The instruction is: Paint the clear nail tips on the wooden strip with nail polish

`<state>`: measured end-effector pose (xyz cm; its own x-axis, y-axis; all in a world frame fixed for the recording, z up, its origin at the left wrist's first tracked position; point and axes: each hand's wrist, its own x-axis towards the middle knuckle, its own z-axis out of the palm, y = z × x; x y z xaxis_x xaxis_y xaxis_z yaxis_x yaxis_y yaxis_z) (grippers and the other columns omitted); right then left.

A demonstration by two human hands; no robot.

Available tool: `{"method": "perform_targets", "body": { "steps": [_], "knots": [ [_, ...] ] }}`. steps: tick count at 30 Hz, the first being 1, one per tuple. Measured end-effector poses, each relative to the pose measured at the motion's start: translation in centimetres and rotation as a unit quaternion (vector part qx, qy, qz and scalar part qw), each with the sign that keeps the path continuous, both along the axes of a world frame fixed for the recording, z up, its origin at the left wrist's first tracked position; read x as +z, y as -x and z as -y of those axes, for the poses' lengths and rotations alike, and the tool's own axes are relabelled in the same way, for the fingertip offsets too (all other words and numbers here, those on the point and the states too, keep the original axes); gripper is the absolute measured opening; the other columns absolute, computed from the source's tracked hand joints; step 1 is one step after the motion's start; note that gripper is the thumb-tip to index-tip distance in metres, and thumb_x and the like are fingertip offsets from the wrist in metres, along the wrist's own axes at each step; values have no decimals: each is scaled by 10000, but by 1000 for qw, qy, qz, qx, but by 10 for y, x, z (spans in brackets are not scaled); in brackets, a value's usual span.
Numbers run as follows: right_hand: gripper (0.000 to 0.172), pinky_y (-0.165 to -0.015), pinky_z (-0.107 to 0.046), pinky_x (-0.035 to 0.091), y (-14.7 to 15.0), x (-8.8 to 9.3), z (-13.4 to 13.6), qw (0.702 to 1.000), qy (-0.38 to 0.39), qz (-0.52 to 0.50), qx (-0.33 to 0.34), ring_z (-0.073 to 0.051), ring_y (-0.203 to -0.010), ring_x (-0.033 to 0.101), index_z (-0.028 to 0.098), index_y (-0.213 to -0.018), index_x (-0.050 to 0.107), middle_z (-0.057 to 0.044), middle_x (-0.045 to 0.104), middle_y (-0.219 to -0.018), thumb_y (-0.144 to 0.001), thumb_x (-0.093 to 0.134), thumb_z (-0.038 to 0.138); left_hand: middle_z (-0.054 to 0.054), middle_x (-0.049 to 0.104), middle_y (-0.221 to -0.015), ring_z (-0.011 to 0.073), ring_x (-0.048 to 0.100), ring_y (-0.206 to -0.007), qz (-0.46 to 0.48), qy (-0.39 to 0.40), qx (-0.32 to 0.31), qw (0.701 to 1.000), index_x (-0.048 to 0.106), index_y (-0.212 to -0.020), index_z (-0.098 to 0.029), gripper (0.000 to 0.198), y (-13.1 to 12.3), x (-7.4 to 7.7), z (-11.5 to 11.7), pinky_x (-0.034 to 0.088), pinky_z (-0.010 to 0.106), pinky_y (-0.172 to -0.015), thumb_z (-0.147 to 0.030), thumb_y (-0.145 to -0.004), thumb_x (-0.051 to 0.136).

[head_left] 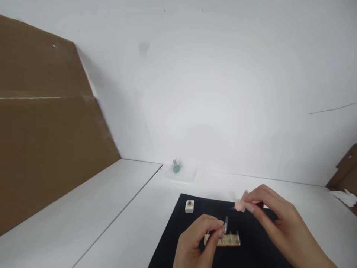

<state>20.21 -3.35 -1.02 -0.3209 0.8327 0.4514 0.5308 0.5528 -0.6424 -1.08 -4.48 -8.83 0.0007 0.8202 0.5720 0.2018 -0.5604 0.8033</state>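
Watching this through the head cam. The left hand (195,242) sits low at the bottom edge of the view. Its thumb and index finger are pinched together on a clear nail tip (225,224), and the other fingers curl loosely underneath. The tip stands roughly upright, just above the holder strip (226,242). That strip is a tan bar lying on the black mat (170,234), with a few more clear tips stuck along it in a row.

The right hand (272,217) comes in from the lower right and rides a bit higher than the left. Its fingers are bent forward and closed around a small pinkish piece (240,206), which is too blurry for me to say what it is. The piece sits just up and right of the nail tip, close by, and as far as I can tell they're not touching.

Both hands work over the middle of the mat. A little white block (189,206) with a round dark spot on top sits near the mat's far left corner, well apart from the fingers. The mat's left edge has a wide stretch of bare white table (119,223) beside it. A teal nail polish bottle (176,167) stands on a white tray (186,175) back by the wall. A big cardboard panel (41,130) leans on the far left, and a crumpled tissue (346,197) lies at the far right.
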Motion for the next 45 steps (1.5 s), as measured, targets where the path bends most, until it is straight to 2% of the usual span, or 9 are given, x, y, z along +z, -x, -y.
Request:
{"method": "perform_targets", "body": {
  "steps": [7, 15, 17, 23, 27, 31, 38, 42, 45],
  "knots": [
    [171, -868, -259, 522, 3, 8, 5, 993, 64, 40, 87, -147, -865, 687, 280, -966, 641, 11, 675, -921, -1079, 516, 250, -7, 772, -809, 150, 728, -715, -6, -4, -9, 1000, 762, -877, -255, 241, -3, 2, 0, 545, 194, -681, -44, -886, 647],
    [178, -784, -243, 522, 0, -2, 1, 1000, 15, 20, -6, -154, -908, 703, 304, -1019, 673, 2, 681, -994, -1085, 508, 293, 1, 763, -811, 154, 719, -712, -17, 0, -16, 1000, 762, -877, -252, 223, -2, -2, 2, 543, 199, -674, -60, -896, 650],
    [176, -784, -240, 529, -2, 0, 2, 1000, 16, 20, -5, -157, -916, 707, 303, -1002, 676, 2, 687, -988, -1080, 519, 299, 5, 764, -806, 158, 720, -712, -19, 3, -13, 1000, 766, -867, -250, 209, -3, -2, 2, 548, 203, -675, -75, -898, 656],
    [168, -837, -261, 551, 4, 8, 6, 995, 41, 51, 69, -158, -841, 709, 276, -939, 654, 11, 694, -880, -1065, 543, 269, 13, 769, -811, 167, 727, -714, -11, 6, -13, 1000, 768, -888, -254, 216, -4, -1, 3, 554, 216, -678, -88, -908, 631],
    [199, -760, -245, 559, 4, 4, 3, 998, 22, 46, 26, -162, -840, 713, 274, -949, 672, -8, 702, -934, -1074, 518, 291, 18, 765, -804, 171, 721, -710, -14, 8, -13, 1000, 766, -871, -251, 209, -4, 0, 3, 550, 220, -668, -88, -904, 641],
    [189, -781, -244, 553, 0, 2, 1, 999, 9, 37, -13, -170, -896, 719, 289, -992, 694, -14, 706, -979, -1073, 525, 317, 2, 764, -803, 154, 719, -698, -16, 5, -15, 1000, 762, -867, -255, 224, -4, 0, 3, 537, 202, -663, -63, -891, 649],
    [191, -773, -240, 550, 5, 6, 4, 998, 43, 43, 34, -157, -836, 703, 271, -908, 661, 8, 698, -891, -1062, 555, 313, 15, 770, -797, 167, 724, -704, -13, 18, -17, 1000, 766, -848, -249, 207, -4, 0, 3, 546, 219, -669, -83, -893, 650],
    [192, -748, -250, 561, 4, -1, 1, 999, 4, 43, -28, -168, -841, 719, 273, -967, 679, -14, 706, -950, -1071, 524, 318, 29, 778, -786, 176, 724, -696, -8, 28, -19, 999, 774, -828, -244, 178, -5, 1, 4, 555, 227, -659, -148, -914, 652],
    [179, -776, -258, 570, 1, -2, 0, 998, -7, 33, -45, -181, -864, 726, 271, -976, 680, -24, 715, -964, -1064, 537, 334, 16, 776, -764, 172, 719, -677, 9, 43, -14, 999, 771, -799, -244, 161, -5, 2, 4, 560, 225, -658, -173, -902, 670]
  ]
}}
